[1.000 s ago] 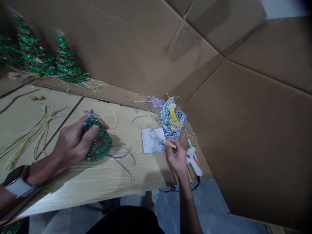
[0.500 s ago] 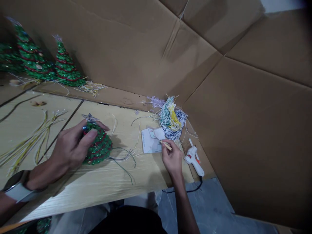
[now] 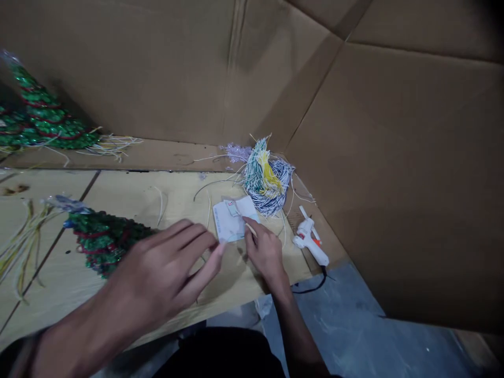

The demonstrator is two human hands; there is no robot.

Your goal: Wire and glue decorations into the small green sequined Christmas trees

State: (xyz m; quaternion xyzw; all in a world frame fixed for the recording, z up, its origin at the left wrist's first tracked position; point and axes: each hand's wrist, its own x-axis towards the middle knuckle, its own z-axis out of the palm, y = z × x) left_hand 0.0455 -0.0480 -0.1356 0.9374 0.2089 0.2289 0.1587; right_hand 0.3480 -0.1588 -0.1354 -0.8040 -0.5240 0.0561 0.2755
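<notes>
A small green and red sequin tree (image 3: 103, 239) lies on its side on the wooden table (image 3: 165, 194), its clear star tip to the left. My left hand (image 3: 165, 273) hovers over the table to the right of the tree, fingers stretched toward a white paper card (image 3: 230, 223); it holds nothing. My right hand (image 3: 264, 252) is closed on a thin wooden stick (image 3: 250, 229) whose tip rests at the card's right edge.
A tangled bundle of green, yellow and white wires (image 3: 265, 181) sits behind the card. A white glue gun (image 3: 311, 242) lies at the table's right end. More sequin trees (image 3: 43, 121) lie at the back left. Cardboard walls (image 3: 394, 157) enclose the table.
My left hand let go of the sequin tree, which now lies on its side, and reached right toward the card. The right hand with the stick shifted slightly left. The view swung right.
</notes>
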